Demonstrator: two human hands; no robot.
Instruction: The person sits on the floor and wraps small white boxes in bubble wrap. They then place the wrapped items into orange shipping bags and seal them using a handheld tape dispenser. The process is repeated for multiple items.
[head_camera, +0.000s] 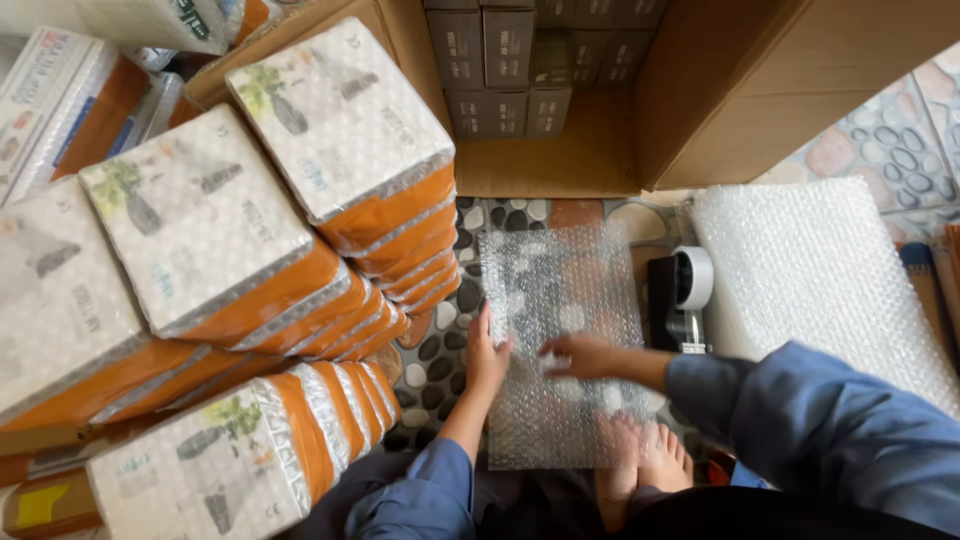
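I saw a clear, dimpled bubble-wrap sheet (560, 340), rectangular, flat on the pebble-patterned floor (440, 350) at centre; my left hand (487, 355) lay flat on its 9 o'clock edge, released; my right hand (580, 355) pressed on it mid-sheet, fingers loose; wrapped orange boxes (200, 230) crowded 9 o'clock; a tape dispenser (682, 290) and bubble-wrap stack (820, 270) stood at 3 o'clock; a cardboard carton (560, 150) lay at 12.

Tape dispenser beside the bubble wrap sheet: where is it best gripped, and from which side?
Probably by the black body below the white roll, coming from above with the right hand; it lies between the sheet and the stack, sides crowded.
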